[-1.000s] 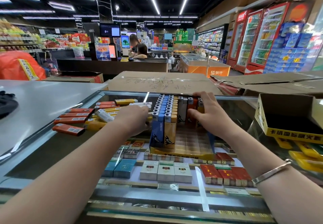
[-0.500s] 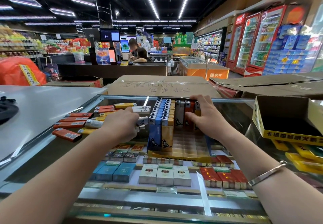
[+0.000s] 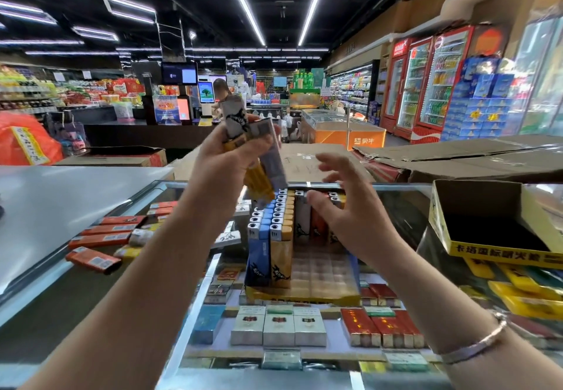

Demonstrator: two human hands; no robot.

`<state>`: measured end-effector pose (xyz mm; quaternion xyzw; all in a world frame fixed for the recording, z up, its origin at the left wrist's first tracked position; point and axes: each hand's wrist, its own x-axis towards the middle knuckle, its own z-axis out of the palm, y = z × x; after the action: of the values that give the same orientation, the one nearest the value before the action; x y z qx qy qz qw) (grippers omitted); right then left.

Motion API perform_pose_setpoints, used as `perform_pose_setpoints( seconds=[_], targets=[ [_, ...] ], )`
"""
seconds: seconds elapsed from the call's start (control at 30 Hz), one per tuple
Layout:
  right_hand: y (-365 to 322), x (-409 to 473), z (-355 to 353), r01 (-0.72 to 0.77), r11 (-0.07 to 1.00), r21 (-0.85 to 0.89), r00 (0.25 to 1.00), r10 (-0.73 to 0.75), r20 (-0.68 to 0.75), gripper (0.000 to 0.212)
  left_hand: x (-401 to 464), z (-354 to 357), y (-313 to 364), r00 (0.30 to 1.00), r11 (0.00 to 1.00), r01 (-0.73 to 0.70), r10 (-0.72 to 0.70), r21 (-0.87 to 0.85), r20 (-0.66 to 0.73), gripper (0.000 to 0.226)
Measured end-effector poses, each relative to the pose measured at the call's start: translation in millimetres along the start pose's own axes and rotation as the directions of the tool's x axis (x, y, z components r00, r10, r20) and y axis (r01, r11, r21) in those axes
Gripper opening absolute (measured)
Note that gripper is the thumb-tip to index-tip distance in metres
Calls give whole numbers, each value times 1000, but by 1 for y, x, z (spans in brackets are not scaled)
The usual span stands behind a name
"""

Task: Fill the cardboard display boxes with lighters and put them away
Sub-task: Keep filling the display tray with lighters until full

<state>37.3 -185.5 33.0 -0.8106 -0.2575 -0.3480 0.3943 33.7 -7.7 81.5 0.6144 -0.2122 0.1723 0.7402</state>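
Note:
A yellow display box [image 3: 304,293] stands on the glass counter, with upright blue, yellow, white and orange lighters [image 3: 275,228] in its left and back rows; its front right part holds none. My left hand [image 3: 227,158] is raised above the box, shut on a bunch of white and yellow lighters [image 3: 259,158]. My right hand [image 3: 344,207] hovers open over the back rows, fingers spread, thumb near a white lighter. Loose orange, yellow and white lighters [image 3: 100,238] lie on the counter to the left.
An empty yellow display box [image 3: 487,228] sits at the right on the glass counter [image 3: 51,304]. Flattened cardboard [image 3: 457,158] lies behind it. Cigarette packs [image 3: 278,325] show under the glass. A grey countertop [image 3: 61,197] spreads to the left.
My left hand has risen from the loose pile with a bunch of lighters. My right hand has come off the lighters in the box and opened.

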Motion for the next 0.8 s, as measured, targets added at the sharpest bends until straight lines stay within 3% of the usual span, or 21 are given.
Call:
perform_pose_setpoints(
  seconds=[0.13, 0.37, 0.53, 0.6, 0.7, 0.8],
  targets=[
    [-20, -5, 1, 242, 969, -52, 970, -240, 32, 60, -5, 15, -15, 989, 961, 150, -143, -231, 46, 26],
    [-28, -6, 0, 292, 956, -30, 951, -287, 119, 31, -14, 6, -17, 976, 915, 207, -167, -346, 143, 40],
    [-31, -6, -1, 329, 944, 10, 944, -329, -24, 27, -15, 9, -17, 970, 918, 234, -199, -319, 138, 47],
    [-29, -3, -6, 277, 958, 80, 953, -263, -147, 31, -14, 9, -17, 978, 921, 207, -183, -330, 105, 43],
    [-20, 4, -19, 114, 983, 146, 953, -67, -296, 21, -11, 5, -17, 986, 914, 164, -155, -371, 55, 30],
    [-6, 10, -27, -52, 970, 238, 943, 126, -308, 23, -6, -3, -19, 984, 906, 126, -167, -404, -68, 11]
  ],
)
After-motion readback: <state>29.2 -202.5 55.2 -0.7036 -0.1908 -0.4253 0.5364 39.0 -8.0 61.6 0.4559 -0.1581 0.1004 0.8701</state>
